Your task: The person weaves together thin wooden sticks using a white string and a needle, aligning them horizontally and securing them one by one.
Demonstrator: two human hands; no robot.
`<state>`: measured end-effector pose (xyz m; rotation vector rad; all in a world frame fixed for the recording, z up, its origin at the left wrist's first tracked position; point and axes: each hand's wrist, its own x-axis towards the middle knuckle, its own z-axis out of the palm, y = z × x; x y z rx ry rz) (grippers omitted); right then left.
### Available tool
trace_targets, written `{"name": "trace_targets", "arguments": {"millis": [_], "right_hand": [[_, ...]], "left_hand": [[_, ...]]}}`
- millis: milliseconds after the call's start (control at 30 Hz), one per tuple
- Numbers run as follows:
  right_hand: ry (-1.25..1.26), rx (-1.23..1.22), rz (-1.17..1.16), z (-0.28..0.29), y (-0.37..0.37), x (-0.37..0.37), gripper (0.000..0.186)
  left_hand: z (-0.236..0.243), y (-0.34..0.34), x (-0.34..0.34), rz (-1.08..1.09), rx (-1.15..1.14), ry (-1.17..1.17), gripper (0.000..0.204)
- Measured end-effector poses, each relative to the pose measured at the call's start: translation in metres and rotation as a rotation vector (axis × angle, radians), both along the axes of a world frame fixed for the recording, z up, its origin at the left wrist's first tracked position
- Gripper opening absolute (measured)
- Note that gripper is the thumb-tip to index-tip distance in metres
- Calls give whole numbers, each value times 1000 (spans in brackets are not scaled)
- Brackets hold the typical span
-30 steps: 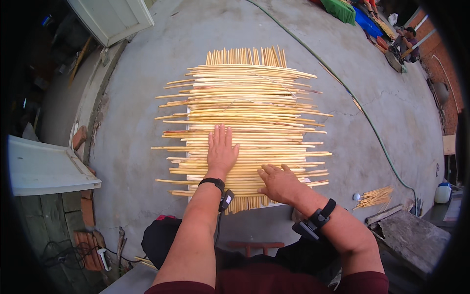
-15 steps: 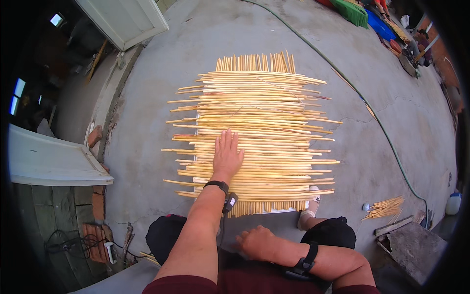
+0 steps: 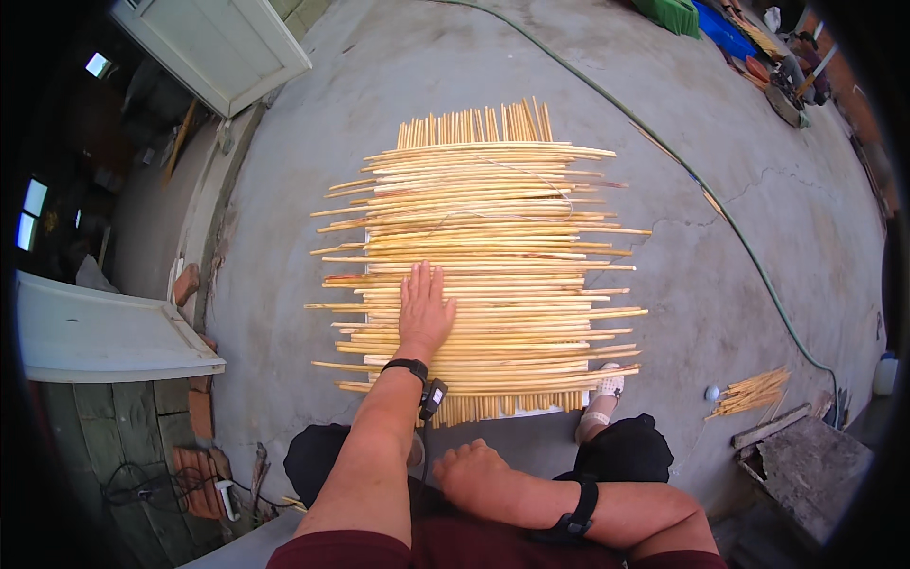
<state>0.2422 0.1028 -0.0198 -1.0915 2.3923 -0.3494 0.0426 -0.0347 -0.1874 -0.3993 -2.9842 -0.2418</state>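
A broad layer of pale peeled sticks [image 3: 531, 284] lies crosswise over another layer of upright-running sticks [image 3: 474, 128], which shows at the top and bottom ends. A thin wire [image 3: 570, 209] loops across the upper part. My left hand [image 3: 426, 313] rests flat on the middle-left of the sticks, fingers stretched out and pointing away from me. My right hand [image 3: 469, 474] is down by my lap, below the near end of the bundle, with its fingers curled; whatever it may hold is hidden.
A green hose [image 3: 720, 204] curves along the right. Loose sticks [image 3: 749, 389] lie near a weathered board [image 3: 806, 469] at lower right. White doors [image 3: 209, 47] open at the left beside cables [image 3: 142, 484]. A co-worker [image 3: 810, 66] is at the far upper right among piled items.
My right hand has left the lower right of the sticks and moved down and left toward my lap, its fingers curling. My left hand stays on the sticks. The view has shifted slightly.
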Motion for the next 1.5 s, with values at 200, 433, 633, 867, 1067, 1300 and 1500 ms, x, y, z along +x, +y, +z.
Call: {"name": "trace_targets", "arguments": {"millis": [200, 433, 633, 867, 1067, 1300, 1500], "right_hand": [[-42, -185, 49, 15, 11, -8, 22], [-166, -139, 31, 26, 27, -31, 36], [-224, 34, 30, -7, 24, -46, 39], [-203, 129, 8, -60, 7, -55, 23], [-230, 164, 85, -82, -16, -53, 18], [-215, 142, 202, -60, -15, -54, 22], [-199, 102, 113, -52, -13, -60, 24]], "left_hand": [[1, 1, 2, -1, -25, -19, 64], [0, 1, 0, 7, -24, -33, 65], [4, 1, 0, 10, -20, -54, 65], [4, 2, 0, 11, -24, -64, 66], [4, 0, -2, 12, -21, -62, 67], [3, 0, 0, 13, -20, -59, 68], [6, 2, -1, 21, -17, -88, 67]]}}
